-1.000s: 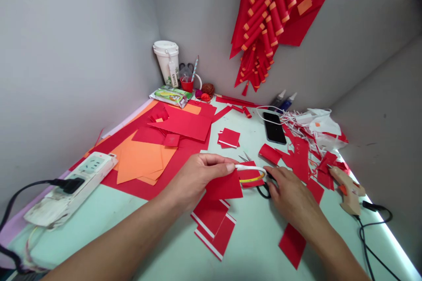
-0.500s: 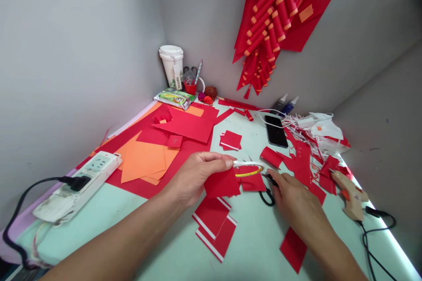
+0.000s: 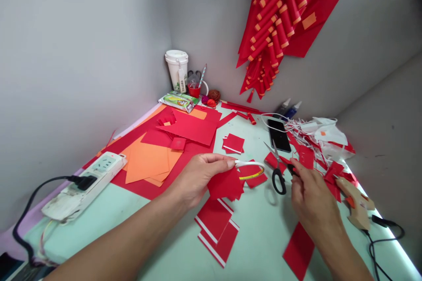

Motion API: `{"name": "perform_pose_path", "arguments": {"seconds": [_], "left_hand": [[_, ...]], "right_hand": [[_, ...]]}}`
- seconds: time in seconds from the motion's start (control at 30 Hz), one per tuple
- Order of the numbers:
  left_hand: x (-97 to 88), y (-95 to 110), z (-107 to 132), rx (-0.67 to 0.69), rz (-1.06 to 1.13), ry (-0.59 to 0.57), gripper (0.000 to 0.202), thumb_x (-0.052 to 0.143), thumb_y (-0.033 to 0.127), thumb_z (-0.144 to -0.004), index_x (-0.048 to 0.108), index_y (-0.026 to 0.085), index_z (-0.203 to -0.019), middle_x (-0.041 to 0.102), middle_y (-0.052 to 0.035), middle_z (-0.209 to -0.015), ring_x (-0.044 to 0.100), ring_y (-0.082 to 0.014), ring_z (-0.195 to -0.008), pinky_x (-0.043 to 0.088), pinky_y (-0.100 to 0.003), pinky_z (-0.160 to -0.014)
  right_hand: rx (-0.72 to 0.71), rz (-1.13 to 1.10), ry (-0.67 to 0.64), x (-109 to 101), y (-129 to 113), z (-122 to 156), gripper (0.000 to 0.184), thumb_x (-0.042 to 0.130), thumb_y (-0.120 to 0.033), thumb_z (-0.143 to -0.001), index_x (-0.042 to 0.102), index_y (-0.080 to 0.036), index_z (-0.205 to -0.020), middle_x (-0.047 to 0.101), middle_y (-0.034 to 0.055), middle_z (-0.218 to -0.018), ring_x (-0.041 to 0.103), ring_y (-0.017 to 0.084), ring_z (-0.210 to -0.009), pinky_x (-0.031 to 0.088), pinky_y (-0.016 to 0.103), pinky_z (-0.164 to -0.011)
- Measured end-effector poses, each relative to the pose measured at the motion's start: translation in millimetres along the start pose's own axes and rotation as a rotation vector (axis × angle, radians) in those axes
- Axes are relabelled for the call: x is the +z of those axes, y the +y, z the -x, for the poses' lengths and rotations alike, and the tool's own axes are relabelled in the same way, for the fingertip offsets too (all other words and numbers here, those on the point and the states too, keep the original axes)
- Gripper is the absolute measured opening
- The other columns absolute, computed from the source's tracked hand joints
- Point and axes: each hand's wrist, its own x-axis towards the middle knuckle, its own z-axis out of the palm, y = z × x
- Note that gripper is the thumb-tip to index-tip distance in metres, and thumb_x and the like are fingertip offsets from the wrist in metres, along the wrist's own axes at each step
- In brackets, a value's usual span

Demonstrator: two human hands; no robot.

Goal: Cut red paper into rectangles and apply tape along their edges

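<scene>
My left hand (image 3: 201, 175) pinches a red paper square (image 3: 226, 184) together with a white tape ring (image 3: 250, 170) just above the pale green table (image 3: 263, 237). To its right, my right hand (image 3: 313, 197) grips black-handled scissors (image 3: 278, 169) by one handle, their blades pointing up and away. Below my left hand lie cut red pieces with white edges (image 3: 216, 228). Another red piece (image 3: 298, 250) rests under my right wrist.
A white power strip (image 3: 85, 180) with a black plug sits at the left. Orange and red sheets (image 3: 154, 158) cover the back left. A black phone (image 3: 278, 134), paper scraps (image 3: 316, 140) and a glue gun (image 3: 358, 204) lie at the right. Cups (image 3: 180, 70) stand in the corner; red decorations (image 3: 277, 22) hang above.
My right hand has lifted the scissors off the table and drawn them to the right. My left hand keeps its hold on the red square and tape ring.
</scene>
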Motion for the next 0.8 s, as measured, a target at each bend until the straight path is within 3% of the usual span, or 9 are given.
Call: {"name": "perform_pose_path", "arguments": {"seconds": [0.07,0.2,0.37,0.53,0.67,0.8], "left_hand": [[-0.4,0.3,0.6,0.008,0.009,-0.005,0.029,0.081,0.032,-0.070,0.076,0.014,-0.092,0.076,-0.0107,-0.092,0.070,-0.0195,-0.081,0.054,-0.027,-0.075],[-0.9,1.0,0.8,0.025,0.003,0.009,0.031,0.080,0.032,-0.071,0.075,0.014,-0.095,0.075,-0.0109,-0.095,0.070,-0.0183,-0.082,0.053,-0.026,-0.077],[-1.9,1.6,1.1,0.016,0.023,0.004,0.032,0.080,0.032,-0.071,0.075,0.014,-0.096,0.075,-0.0115,-0.096,0.069,-0.0195,-0.084,0.053,-0.028,-0.080],[-3.3,1.5,0.3,0.055,0.023,0.026,0.026,0.079,0.031,-0.072,0.076,0.014,-0.091,0.075,-0.0092,-0.093,0.069,-0.0171,-0.081,0.052,-0.024,-0.075],[-4.3,-0.7,-2.1,0.075,0.025,0.016,0.025,0.079,0.032,-0.072,0.075,0.016,-0.090,0.076,-0.0075,-0.089,0.069,-0.0163,-0.077,0.052,-0.023,-0.073],[-3.9,-2.5,-2.5,0.097,0.018,0.034,0.024,0.080,0.033,-0.071,0.075,0.016,-0.087,0.076,-0.0066,-0.085,0.069,-0.0162,-0.074,0.051,-0.024,-0.071]], "right_hand": [[0.009,-0.093,-0.007,1.3,-1.1,-1.7,0.045,0.038,-0.029,-0.093,0.052,-0.018,-0.134,0.062,0.0131,-0.107,0.062,0.027,-0.092,0.051,0.036,-0.068],[0.083,-0.310,-0.219,4.5,-2.1,-2.8,0.049,0.049,-0.043,-0.089,0.052,-0.023,-0.134,0.062,0.0094,-0.109,0.063,0.021,-0.079,0.052,0.032,-0.064],[0.297,-0.821,-0.376,3.4,2.9,-1.1,0.051,0.053,-0.047,-0.089,0.050,-0.029,-0.137,0.059,0.0092,-0.127,0.061,0.024,-0.103,0.052,0.035,-0.080],[0.298,-1.335,-0.481,-1.8,-3.7,2.8,0.052,0.036,-0.050,-0.094,0.049,-0.024,-0.137,0.056,0.0144,-0.133,0.061,0.028,-0.106,0.051,0.041,-0.081],[0.325,-1.453,-0.562,-12.5,-17.7,8.5,0.056,0.022,-0.052,-0.095,0.053,-0.023,-0.132,0.061,0.0159,-0.124,0.063,0.030,-0.102,0.051,0.044,-0.080],[0.328,-1.465,-0.718,-22.2,-31.2,17.1,0.056,0.039,-0.058,-0.090,0.058,-0.024,-0.129,0.065,0.0145,-0.109,0.063,0.028,-0.092,0.050,0.042,-0.081]]}}
